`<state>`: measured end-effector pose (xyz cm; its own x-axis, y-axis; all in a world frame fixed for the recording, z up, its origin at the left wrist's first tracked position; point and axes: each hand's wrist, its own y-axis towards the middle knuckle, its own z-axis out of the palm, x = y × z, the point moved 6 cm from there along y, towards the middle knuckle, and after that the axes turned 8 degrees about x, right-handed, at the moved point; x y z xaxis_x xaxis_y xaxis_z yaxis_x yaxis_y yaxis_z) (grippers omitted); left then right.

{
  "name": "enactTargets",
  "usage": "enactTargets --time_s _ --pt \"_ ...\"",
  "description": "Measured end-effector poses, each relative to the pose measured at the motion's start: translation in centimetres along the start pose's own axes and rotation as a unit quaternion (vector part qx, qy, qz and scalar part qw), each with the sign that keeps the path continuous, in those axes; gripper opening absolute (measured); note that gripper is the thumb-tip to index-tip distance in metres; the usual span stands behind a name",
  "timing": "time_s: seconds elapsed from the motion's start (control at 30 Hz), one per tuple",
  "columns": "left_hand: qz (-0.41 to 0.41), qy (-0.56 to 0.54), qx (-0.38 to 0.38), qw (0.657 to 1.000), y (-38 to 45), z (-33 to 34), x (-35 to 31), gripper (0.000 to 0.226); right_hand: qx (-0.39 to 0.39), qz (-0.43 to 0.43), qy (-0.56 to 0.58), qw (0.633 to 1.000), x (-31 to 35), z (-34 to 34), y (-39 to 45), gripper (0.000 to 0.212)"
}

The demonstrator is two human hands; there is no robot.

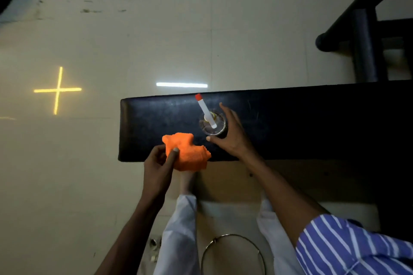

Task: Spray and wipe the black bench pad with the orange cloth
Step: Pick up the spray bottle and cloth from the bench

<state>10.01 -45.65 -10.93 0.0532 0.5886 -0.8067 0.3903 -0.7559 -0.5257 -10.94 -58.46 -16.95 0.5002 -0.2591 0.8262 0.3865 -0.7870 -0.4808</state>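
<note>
The black bench pad (290, 123) runs from the middle to the right edge of the view. A clear spray bottle (213, 124) with a white nozzle and red tip stands upright on it, seen from above. My right hand (230, 134) curves around the bottle's right side, fingers spread; whether they touch it is unclear. My left hand (159, 163) pinches the crumpled orange cloth (186, 152), which rests over the pad's near edge, left of the bottle.
Pale tiled floor (111, 40) lies beyond and left of the bench. Black metal frame bars (364, 47) rise at the upper right. A metal ring (232, 252) lies on the floor near my feet, with small metal pieces (155, 245) beside my left leg.
</note>
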Motion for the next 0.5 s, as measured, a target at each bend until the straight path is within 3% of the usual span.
enactTargets --time_s 0.1,0.3,0.5 --pt "0.003 0.012 0.050 0.999 3.6 -1.5 -0.3 0.007 -0.019 0.007 0.004 1.000 0.5 1.5 1.6 0.116" --pt "0.034 0.060 0.157 0.985 9.1 -2.2 -1.8 0.011 -0.134 -0.002 -0.022 0.991 1.3 1.4 2.2 0.076" --pt "0.090 0.170 0.257 0.947 11.2 -0.7 -2.7 0.018 -0.212 0.015 0.005 0.977 1.0 1.9 0.5 0.070"
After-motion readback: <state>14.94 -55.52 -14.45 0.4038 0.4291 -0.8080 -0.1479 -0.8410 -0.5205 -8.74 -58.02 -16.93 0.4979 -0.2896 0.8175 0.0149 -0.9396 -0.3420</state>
